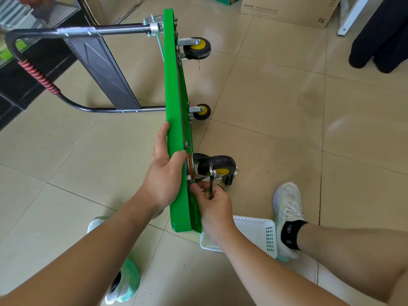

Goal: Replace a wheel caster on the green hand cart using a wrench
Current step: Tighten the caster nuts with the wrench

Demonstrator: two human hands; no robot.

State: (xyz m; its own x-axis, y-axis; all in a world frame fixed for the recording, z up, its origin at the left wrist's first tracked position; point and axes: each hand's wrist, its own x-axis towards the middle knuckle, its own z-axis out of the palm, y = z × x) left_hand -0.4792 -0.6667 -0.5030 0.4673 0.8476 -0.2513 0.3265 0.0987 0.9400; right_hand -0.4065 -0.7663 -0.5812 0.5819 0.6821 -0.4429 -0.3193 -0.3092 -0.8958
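Office/storerm: tile floor (276,96), cardboard box (287,12)

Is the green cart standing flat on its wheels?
No, the green cart stands tipped on its side edge, with the left hand gripping its upper edge.

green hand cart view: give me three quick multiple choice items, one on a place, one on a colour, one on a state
1. Where is the white basket?
A) on the floor under the right forearm
B) on the cart's deck
C) hung on the handle

2. What colour are the caster hubs?
A) red
B) white
C) yellow

3. What is the left hand doing?
A) hanging free
B) gripping the green hand cart by its deck edge
C) resting on the floor

Key: 1 A, it lies on the tiles beside the shoe; 2 C, yellow shows inside the black tyres; 3 B, its fingers wrap the edge while the right hand holds the wrench.
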